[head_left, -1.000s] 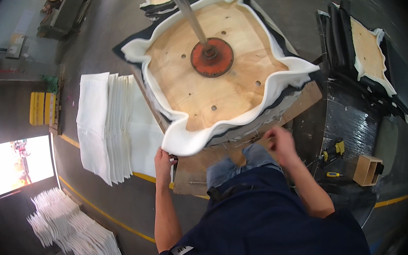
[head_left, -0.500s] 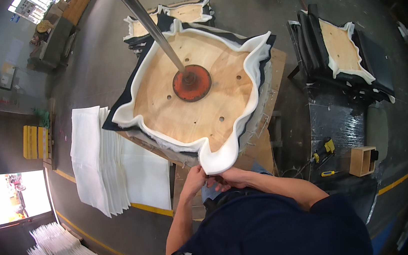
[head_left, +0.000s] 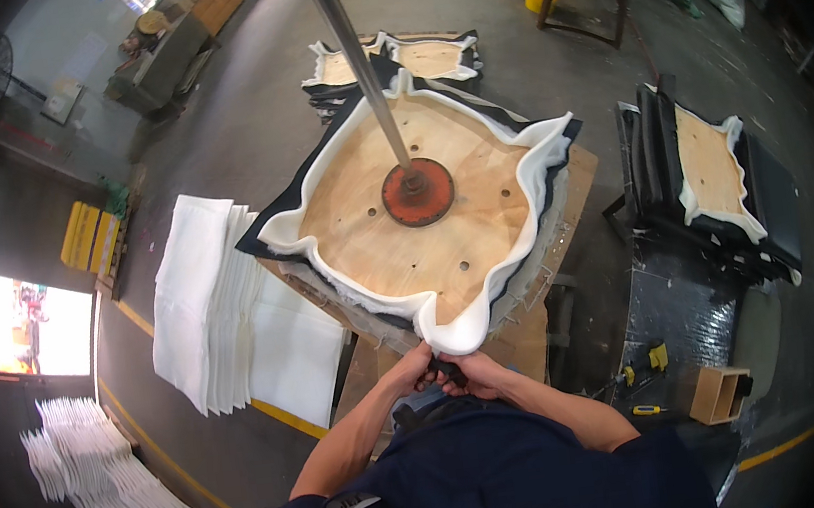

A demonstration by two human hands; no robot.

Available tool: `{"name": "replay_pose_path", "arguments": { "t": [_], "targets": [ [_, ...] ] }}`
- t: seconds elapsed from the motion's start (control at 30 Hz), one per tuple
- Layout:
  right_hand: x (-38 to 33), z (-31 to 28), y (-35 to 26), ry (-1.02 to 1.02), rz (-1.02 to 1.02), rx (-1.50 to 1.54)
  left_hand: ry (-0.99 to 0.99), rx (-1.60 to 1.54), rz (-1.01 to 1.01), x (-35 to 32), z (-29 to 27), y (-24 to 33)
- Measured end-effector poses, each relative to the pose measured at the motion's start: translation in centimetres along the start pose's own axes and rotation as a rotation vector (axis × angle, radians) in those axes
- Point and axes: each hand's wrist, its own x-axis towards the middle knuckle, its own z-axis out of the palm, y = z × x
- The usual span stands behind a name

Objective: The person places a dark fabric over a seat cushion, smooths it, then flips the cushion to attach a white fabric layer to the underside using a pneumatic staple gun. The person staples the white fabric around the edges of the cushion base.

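white sheet stacks (head_left: 202,307) lie at far left, beside the workbench (head_left: 566,236). left hand (head_left: 418,365) and right hand (head_left: 476,372) meet at the near corner of the seat cushion (head_left: 426,242), both closed on a fold of dark cover fabric (head_left: 447,370) just under the white foam lip (head_left: 461,328). cushion lies upside down on the bench, plywood base up, pinned by a red press disc (head_left: 417,193) on a steel rod (head_left: 361,69). judged: foam soft and springy, fabric limp, board stiff; best gripped at the fabric edge near corners. finished cushions (head_left: 710,179) sit right. fingertips and fasteners are hidden under the foam.
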Motion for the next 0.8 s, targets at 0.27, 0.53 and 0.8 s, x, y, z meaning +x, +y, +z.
{"name": "replay_pose_path", "arguments": {
  "t": [0.27, 0.53, 0.8],
  "targets": [
    [2.1, 0.2, 1.2, 0.067, -0.189, 0.0, 0.47, 0.582, 0.762, 5.0, -1.2, -6.2],
    [-1.2, 1.0, 0.3, 0.28, -0.55, -0.639, 0.567, 0.894, 1.029, 3.1, 0.0, -6.9],
    [0.5, 1.6, 0.2, 0.075, -0.411, -0.448, 0.167, -0.091, 0.307, -0.2, -0.3, -4.5]
  ]
}}
